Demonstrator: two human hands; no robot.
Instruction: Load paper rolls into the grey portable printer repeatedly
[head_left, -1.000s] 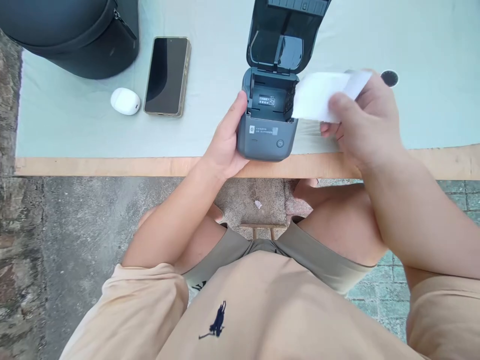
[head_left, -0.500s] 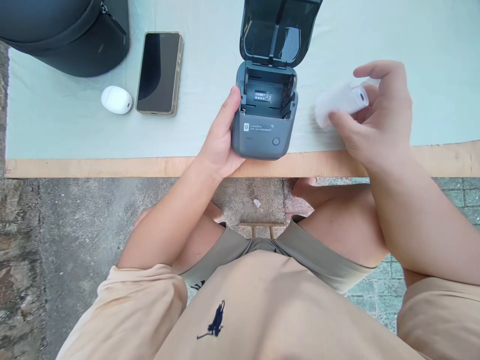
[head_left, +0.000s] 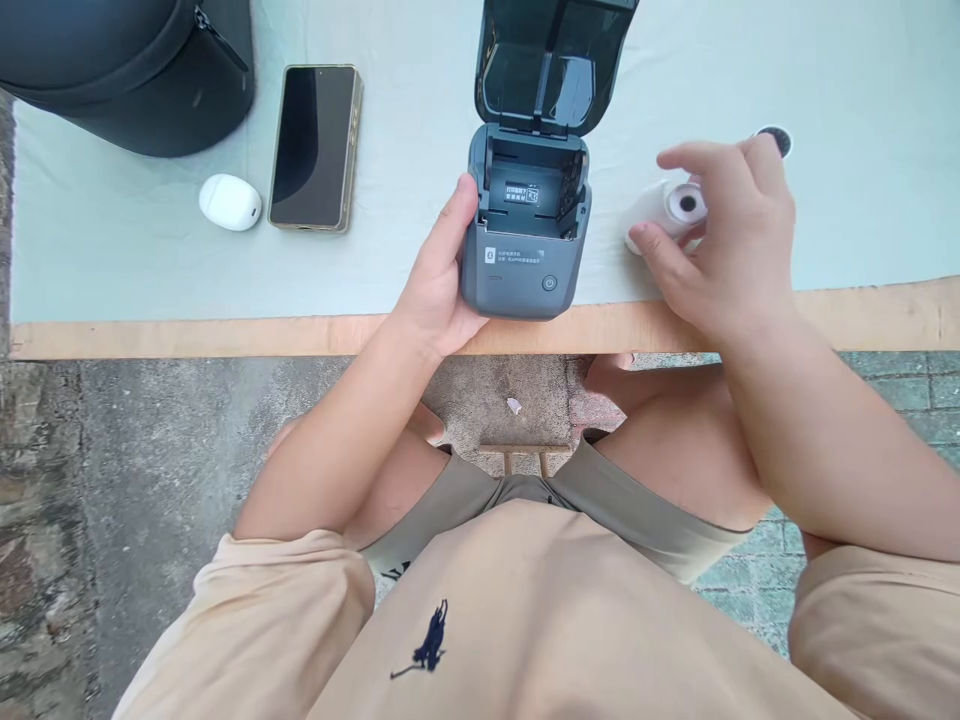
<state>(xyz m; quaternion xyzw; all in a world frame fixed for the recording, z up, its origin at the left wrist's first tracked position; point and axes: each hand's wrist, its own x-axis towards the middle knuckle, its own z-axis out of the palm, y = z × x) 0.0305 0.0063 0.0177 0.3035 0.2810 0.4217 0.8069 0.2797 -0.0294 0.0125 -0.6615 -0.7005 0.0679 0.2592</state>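
Note:
My left hand [head_left: 442, 260] is wrapped around the left side of a dark grey label printer [head_left: 521, 275], holding it at the table edge. Its smoky see-through lid [head_left: 551, 70] stands swung up, and the bay inside shows a printed sticker with no roll in it. To the right, my right hand [head_left: 724, 235] grips a white paper roll [head_left: 656, 212] between the thumb and the curled fingers, with the index finger stretched out above. The roll's end with its dark core hole faces me; the fingers hide part of it.
A phone [head_left: 313, 147] lies at the left beside a white oval case [head_left: 230, 202]. Behind them stands a black zippered bag [head_left: 150, 80]. A round black-and-white object [head_left: 777, 140] shows partly behind my right hand. The wooden table edge [head_left: 202, 338] runs in front.
My right hand has shifted slightly left and turned the paper roll, so its cored end faces me more. The round object behind that hand has come into view. My left hand and the printer stay nearly still.

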